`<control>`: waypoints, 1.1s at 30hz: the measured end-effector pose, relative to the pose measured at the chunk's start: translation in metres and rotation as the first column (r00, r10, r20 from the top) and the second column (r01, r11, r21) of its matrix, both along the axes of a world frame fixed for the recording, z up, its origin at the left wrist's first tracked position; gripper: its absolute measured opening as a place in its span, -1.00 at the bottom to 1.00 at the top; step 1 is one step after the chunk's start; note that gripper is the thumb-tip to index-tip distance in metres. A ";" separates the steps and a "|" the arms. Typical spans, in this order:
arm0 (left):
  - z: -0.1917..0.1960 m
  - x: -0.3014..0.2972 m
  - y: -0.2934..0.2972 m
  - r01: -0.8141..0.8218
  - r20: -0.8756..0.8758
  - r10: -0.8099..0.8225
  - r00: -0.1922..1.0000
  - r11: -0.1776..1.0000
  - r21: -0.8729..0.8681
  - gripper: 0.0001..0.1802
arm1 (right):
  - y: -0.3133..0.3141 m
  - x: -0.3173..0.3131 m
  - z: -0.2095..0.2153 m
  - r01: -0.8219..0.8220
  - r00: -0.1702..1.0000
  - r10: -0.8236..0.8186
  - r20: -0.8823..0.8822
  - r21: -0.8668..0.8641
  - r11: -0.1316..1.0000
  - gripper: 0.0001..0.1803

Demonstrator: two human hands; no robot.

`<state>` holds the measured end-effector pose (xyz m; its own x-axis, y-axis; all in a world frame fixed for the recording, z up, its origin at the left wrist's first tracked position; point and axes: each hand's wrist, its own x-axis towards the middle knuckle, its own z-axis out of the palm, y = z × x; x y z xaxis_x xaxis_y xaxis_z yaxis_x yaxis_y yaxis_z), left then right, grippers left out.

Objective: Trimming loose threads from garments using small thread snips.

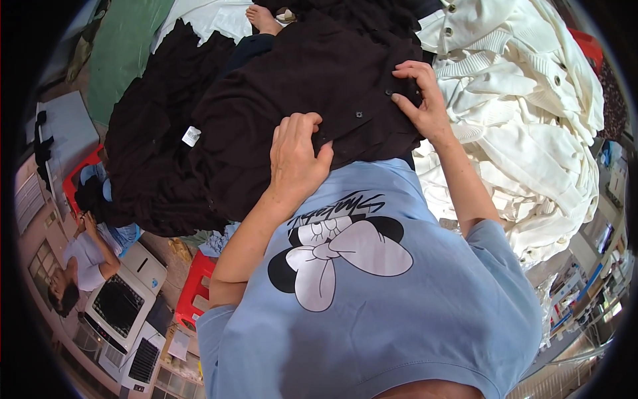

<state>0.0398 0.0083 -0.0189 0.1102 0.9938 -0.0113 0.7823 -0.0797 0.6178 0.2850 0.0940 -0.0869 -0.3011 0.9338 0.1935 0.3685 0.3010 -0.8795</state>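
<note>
A dark cardigan (266,86), nearly black, lies spread over my lap, with small dark buttons along its front edge. My left hand (296,153) rests on it with bent fingers, and a gap shows between thumb and forefinger beside one button (323,139). Farther right, my right hand (425,103) touches the cloth near its right edge. Its thumb and forefinger are apart, with another button (389,92) close to the thumb tip. A third button (359,114) sits between the two hands. A small white label (191,136) shows at the left on the dark cloth.
White ribbed cardigans (512,133) are heaped at my right. More dark garments (149,166) are piled at the left. Red plastic stools (196,286) stand at the left, where another person (86,259) sits near white machines (126,299). A bare foot (264,20) shows at the top.
</note>
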 end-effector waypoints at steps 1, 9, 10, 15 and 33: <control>-0.001 0.001 0.000 0.003 -0.003 -0.003 1.000 1.000 -0.003 -0.59 | 0.000 -0.002 -0.001 -0.005 1.000 0.005 0.001 0.010 1.000 -0.58; -0.003 0.007 0.002 -0.071 0.034 0.070 0.997 0.997 0.017 -0.54 | 0.009 -0.001 -0.001 -0.083 0.996 0.081 0.028 0.085 0.993 -0.73; -0.002 0.007 0.003 -0.054 0.011 0.054 0.998 0.998 0.024 -0.55 | 0.009 0.001 -0.002 -0.083 0.997 0.083 0.003 0.082 0.993 -0.75; -0.006 0.003 0.003 -0.009 0.038 0.006 0.999 0.997 0.074 -0.78 | 0.011 0.006 0.003 -0.132 0.990 0.134 -0.047 0.052 0.990 -0.82; 0.000 -0.018 0.029 -0.041 0.636 0.686 0.353 0.690 -0.722 -0.83 | -0.020 -0.074 0.053 -0.182 0.955 0.180 0.236 -0.014 0.983 -0.70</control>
<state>0.0221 0.0370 -0.0191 0.0088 0.7592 -0.6508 -0.2979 0.6233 0.7230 0.2110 0.0737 -0.0336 -0.5032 0.8579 0.1043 0.5031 0.3889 -0.7718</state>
